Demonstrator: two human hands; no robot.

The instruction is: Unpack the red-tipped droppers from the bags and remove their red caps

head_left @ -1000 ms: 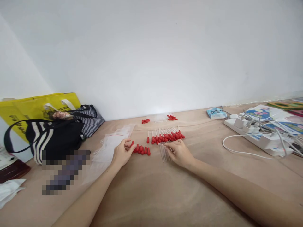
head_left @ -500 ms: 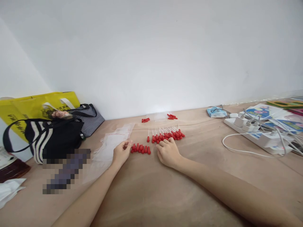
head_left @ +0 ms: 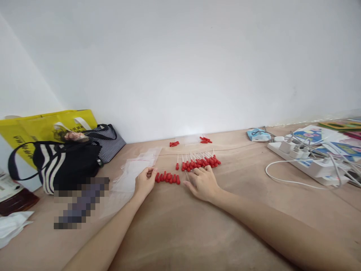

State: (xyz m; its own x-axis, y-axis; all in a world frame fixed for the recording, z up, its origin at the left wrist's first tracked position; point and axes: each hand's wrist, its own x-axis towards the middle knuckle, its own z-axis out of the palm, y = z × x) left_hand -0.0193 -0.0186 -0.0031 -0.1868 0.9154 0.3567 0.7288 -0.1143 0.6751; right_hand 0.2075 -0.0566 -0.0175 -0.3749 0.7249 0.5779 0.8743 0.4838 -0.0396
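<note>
My left hand (head_left: 144, 183) is closed, thumb and fingertips pinched together at the left end of a row of red rubber dropper bulbs (head_left: 168, 177). Whatever sits inside that pinch is hidden. My right hand (head_left: 204, 183) lies palm down just right of the row, thumb held apart from the curved fingers. Thin clear glass tubes (head_left: 186, 174) show a little at its fingertips; the hand covers most of them. Directly beyond is a cluster of droppers (head_left: 200, 163), red bulbs toward me and clear tubes pointing away. A single dropper (head_left: 177, 166) lies left of it.
Clear zip bags (head_left: 135, 171) lie left of my left hand. More red bulbs (head_left: 174, 143) and small red-ended droppers (head_left: 205, 140) lie by the wall. A black bag (head_left: 70, 163) and yellow bag (head_left: 25, 131) stand left. A power strip (head_left: 304, 162) with cables lies right.
A red bulb stood out in my left fingertips earlier; now none shows there. My right hand held a glass tube, moved left over the tubes, and its thumb has since spread away.
</note>
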